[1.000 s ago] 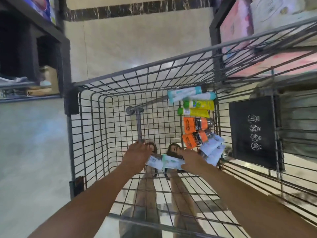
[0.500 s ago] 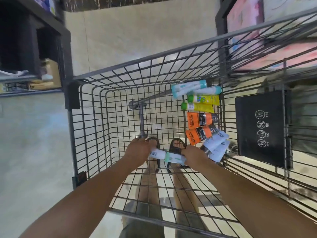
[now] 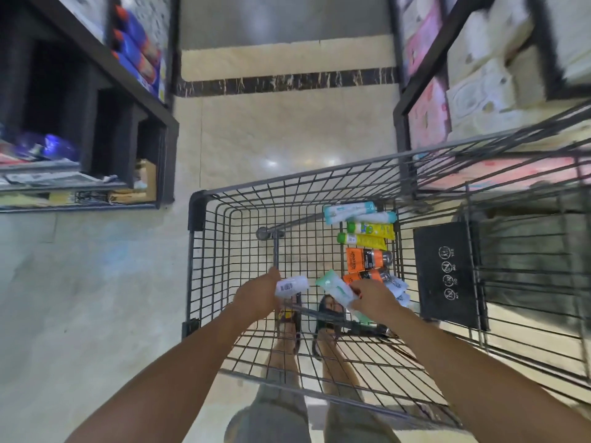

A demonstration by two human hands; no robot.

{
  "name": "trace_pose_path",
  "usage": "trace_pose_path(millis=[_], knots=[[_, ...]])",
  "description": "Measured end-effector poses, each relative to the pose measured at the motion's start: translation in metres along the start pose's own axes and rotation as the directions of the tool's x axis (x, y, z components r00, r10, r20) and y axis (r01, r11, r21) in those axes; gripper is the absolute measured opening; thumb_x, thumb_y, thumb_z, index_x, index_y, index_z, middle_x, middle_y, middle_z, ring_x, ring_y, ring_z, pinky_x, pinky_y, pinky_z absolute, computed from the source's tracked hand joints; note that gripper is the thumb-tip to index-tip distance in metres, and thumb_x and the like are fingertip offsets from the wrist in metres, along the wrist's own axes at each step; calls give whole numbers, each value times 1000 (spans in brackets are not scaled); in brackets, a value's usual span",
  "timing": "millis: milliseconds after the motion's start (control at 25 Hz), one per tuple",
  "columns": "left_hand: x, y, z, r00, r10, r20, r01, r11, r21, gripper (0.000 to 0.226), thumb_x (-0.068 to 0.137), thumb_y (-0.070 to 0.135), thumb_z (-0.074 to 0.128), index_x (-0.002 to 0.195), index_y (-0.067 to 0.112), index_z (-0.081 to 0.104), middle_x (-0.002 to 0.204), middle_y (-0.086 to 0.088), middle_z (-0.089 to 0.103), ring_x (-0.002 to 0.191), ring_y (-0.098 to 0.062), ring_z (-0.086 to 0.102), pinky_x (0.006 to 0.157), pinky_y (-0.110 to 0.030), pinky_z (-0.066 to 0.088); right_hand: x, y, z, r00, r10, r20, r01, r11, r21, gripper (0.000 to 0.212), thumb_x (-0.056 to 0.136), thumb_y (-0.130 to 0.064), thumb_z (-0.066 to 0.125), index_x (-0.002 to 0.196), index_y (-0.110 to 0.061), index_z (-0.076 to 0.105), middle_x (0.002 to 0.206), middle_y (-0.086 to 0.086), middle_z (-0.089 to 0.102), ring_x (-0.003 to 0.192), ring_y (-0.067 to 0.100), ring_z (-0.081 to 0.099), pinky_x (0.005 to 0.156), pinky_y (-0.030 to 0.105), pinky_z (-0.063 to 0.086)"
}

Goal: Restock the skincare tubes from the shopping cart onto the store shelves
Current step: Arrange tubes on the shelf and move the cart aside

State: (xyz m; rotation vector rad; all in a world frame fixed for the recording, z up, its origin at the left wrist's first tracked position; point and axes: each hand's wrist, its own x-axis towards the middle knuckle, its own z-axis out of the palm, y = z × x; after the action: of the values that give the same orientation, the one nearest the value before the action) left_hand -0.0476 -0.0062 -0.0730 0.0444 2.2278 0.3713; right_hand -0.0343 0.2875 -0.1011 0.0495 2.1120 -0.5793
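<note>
Dark-framed left shelves (image 3: 168, 161) and right shelves (image 3: 402, 139) flank a glossy tiled aisle. The cart (image 3: 195, 209), a grey wire grid, stands between them, and a flat black panel (image 3: 447, 273) with white pictograms hangs at its right side.

Left hand (image 3: 259, 295), within the basket: fingers curled round a white tube (image 3: 291, 286), barcode label uppermost. Right hand (image 3: 377, 298), near it: gripping a mint tube (image 3: 335, 287), smooth, flat crimped end pointing far-left. The held tubes are apart.

Other tubes lie in a row along the basket's right side, beyond the right hand: teal-capped pair (image 3: 350, 210) farthest, yellow pair (image 3: 371, 229) with green caps, orange pair (image 3: 364, 258), and white tubes (image 3: 396, 287) just beside the right hand
</note>
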Motion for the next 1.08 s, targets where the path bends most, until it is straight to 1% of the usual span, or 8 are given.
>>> trace_pose_path(millis=[120, 360, 560, 680, 760, 920, 1000, 1080], knots=[[-27, 11, -29, 998, -27, -61, 19, 992, -127, 40, 89, 32, 74, 112, 29, 41, 98, 4, 68, 76, -17, 69, 66, -42, 61, -24, -21, -36, 998, -8, -66, 15, 994, 105, 17, 89, -26, 75, 101, -17, 67, 97, 2, 65, 86, 19, 57, 64, 25, 38], [-80, 39, -81, 973, -60, -224, -27, 930, -367, 35, 92, 35, 72, 109, 26, 43, 94, 8, 66, 71, -14, 67, 66, -40, 59, -70, -68, -107, 970, -124, -208, 172, 957, 232, 23, 90, -26, 76, 75, -28, 59, 75, -14, 55, 71, 9, 53, 52, 11, 33], [-139, 48, -111, 921, -101, -377, -117, 850, -513, 31, 93, 37, 72, 105, 30, 44, 98, 4, 65, 72, -14, 64, 61, -34, 52, -104, -114, -143, 927, -226, -298, 316, 899, 302, 21, 85, -31, 80, 105, -24, 77, 99, -11, 75, 92, 11, 71, 83, 38, 59], [-175, 40, -123, 871, -170, -461, -170, 777, -607, 35, 91, 36, 74, 110, 27, 46, 107, 1, 64, 92, -22, 69, 78, -45, 61, -127, -156, -154, 899, -285, -333, 393, 860, 325, 22, 85, -28, 81, 106, -23, 77, 98, -10, 77, 90, 11, 73, 78, 36, 61], [-196, 31, -130, 831, -225, -508, -217, 711, -669, 40, 92, 32, 75, 120, 23, 48, 115, 0, 65, 96, -19, 69, 78, -37, 61, -139, -187, -157, 881, -334, -336, 445, 826, 345, 21, 87, -23, 80, 108, -21, 76, 98, -8, 77, 87, 11, 74, 70, 30, 61], [-248, -4, -140, 752, -314, -579, -355, 547, -758, 35, 93, 22, 75, 123, 29, 57, 109, 9, 71, 90, -2, 69, 81, -29, 61, -167, -257, -145, 825, -459, -328, 555, 769, 318, 20, 87, -17, 80, 98, -33, 76, 95, -6, 78, 89, 17, 75, 82, 42, 63], [-276, -33, -138, 715, -365, -597, -389, 502, -773, 27, 92, 22, 75, 117, 27, 65, 104, 6, 74, 91, -10, 72, 86, -41, 62, -184, -298, -128, 804, -506, -311, 590, 746, 309, 23, 87, -13, 79, 94, -34, 73, 94, -5, 79, 91, 18, 74, 83, 40, 63], [-308, -63, -133, 682, -422, -597, -422, 440, -793, 25, 92, 22, 75, 116, 25, 66, 106, 4, 75, 94, -16, 73, 78, -35, 63, -200, -337, -105, 782, -555, -285, 622, 723, 301, 21, 87, -13, 80, 94, -32, 74, 95, -4, 79, 91, 20, 75, 84, 41, 62]])
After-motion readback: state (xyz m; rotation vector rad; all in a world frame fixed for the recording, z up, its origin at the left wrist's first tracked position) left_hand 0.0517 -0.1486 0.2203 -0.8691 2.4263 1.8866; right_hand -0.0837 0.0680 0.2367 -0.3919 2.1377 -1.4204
